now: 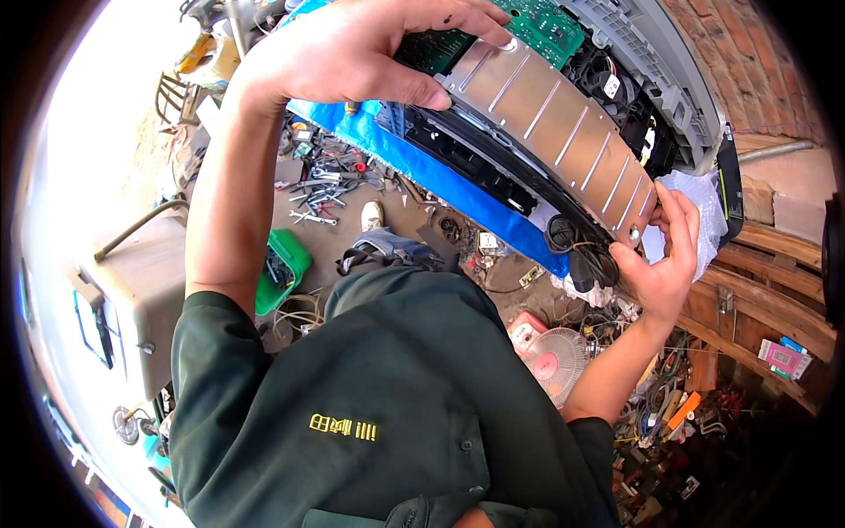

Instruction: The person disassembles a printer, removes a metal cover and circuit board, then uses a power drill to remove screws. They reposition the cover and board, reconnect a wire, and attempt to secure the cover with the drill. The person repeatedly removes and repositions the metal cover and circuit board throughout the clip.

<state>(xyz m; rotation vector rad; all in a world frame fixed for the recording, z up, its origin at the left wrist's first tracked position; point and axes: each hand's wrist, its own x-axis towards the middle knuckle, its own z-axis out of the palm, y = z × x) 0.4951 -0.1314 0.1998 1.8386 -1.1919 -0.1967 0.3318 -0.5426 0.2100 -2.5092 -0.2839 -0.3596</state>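
A long ribbed metal plate (554, 128) spans the space between my hands, over an opened machine with a black inner frame (466, 145). My left hand (352, 53) is closed on the plate's upper left end, its thumb at the near edge and a fingertip on the far corner. At the lower right end, my right hand (664, 251) pinches the other corner between thumb and fingers. Behind the plate are a green circuit board (550, 31) and a grey plastic casing (656, 75). A coiled black cable (591, 262) hangs near my right thumb.
Blue sheeting (480, 201) lies under the machine. Wrenches and other tools (326, 180) are scattered on the floor, near a green bin (290, 264). A caged fan (556, 361) stands below my right arm, among loose cables and parts. Wooden boards (766, 299) are at the right.
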